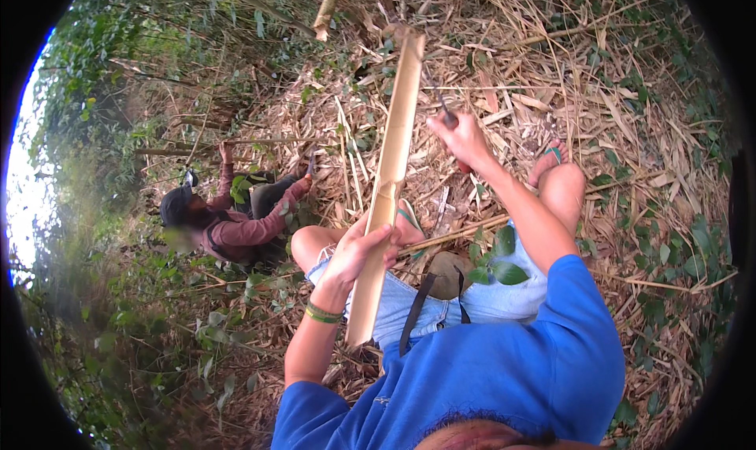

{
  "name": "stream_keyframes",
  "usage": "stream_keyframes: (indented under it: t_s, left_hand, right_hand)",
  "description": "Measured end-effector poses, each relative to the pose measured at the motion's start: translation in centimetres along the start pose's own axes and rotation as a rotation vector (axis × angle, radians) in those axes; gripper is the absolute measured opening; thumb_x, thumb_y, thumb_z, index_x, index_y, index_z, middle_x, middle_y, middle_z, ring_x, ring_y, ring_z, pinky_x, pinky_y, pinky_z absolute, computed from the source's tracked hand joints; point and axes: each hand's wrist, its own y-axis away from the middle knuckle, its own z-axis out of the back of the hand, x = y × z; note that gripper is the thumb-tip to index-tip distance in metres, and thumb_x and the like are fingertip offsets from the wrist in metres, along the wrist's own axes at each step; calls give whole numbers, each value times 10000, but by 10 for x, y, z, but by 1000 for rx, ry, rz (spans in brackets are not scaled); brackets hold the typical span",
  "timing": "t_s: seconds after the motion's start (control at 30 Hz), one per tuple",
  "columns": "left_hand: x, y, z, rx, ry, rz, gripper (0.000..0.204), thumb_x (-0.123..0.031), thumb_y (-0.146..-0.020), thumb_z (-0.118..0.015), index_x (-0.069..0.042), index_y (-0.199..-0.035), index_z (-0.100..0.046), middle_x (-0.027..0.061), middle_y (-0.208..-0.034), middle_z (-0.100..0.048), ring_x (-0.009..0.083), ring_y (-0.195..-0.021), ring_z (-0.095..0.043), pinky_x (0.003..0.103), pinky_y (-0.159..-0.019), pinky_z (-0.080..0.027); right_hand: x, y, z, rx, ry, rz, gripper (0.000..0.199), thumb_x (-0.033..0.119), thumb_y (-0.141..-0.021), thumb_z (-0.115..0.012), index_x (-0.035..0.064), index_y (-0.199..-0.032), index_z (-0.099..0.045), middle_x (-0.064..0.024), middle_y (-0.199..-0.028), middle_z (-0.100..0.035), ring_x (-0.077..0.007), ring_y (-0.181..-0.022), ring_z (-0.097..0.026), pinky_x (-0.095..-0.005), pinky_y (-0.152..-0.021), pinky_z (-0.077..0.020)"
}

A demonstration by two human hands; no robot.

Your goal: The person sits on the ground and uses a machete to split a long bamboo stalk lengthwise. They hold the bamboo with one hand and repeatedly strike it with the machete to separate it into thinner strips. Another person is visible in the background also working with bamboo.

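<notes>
1 split bamboo length (pixel 394 151) in front of you. Step: prob. trimming; next move calls for steady hold, controlled stroke. Long axis fore-aft, far end pointing away, slightly R, hollow side up. Your L hand (pixel 353 255) grasps its near part; R hand (pixel 467 141) clenched on knife (pixel 450 118).

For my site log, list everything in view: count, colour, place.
Split bamboo: one, pale yellow, centre
Bladed tool: one, dark, upper centre
Branch: one, greenish, top
Other person: one, dark cap, reddish sleeves, left
Thin pole: one, brown, upper left
Dry leaves: countless, tan, ground
Plants: many, green, both sides
Rounded item: one, brown, lap
Sandals: two, green straps, feet
Shirt: one, blue, torso
Shorts: one, light blue, legs
Wristbands: count unclear, green, left wrist
Left hand: one, bare, on bamboo
Right hand: one, bare, on tool
</notes>
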Motion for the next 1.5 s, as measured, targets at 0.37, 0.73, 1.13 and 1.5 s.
stream_keyframes:
  t_s: [0.37,0.73,1.13,1.5]
  left_hand:
    - [7,-10,3,-36,-42,-114,378,-81,-1006,-592,-145,-1348,-444,81,-923,-555,161,-648,-533,309,-560,-477]
    - [19,15,13,46,-47,-127,541,-77,-1001,-606,-176,-1468,-351,57,-971,-560,149,-657,-537,314,-581,-481]
    - [28,50,23,-5,-30,-22,490,-145,-992,-655,-141,-1400,-383,57,-875,-518,146,-631,-524,311,-564,-462]
    - [45,77,26,65,19,54,662,-85,-1016,-599,-181,-1572,-254,42,-857,-504,146,-628,-521,308,-554,-473]
  right_hand:
    - [-1,22,-26,172,597,316,165,220,-831,-691,84,-742,-665,15,-478,-518,-108,-366,-455,-306,-330,-391]
    - [7,29,-35,197,538,550,156,258,-700,-685,129,-630,-631,-95,-460,-571,-272,-408,-608,-440,-426,-483]
    - [23,33,-12,218,604,459,174,121,-796,-640,81,-634,-591,-18,-488,-554,-115,-359,-463,-309,-353,-420]
    - [4,15,1,187,703,318,132,183,-752,-678,128,-649,-615,21,-483,-532,-114,-372,-458,-293,-342,-388]
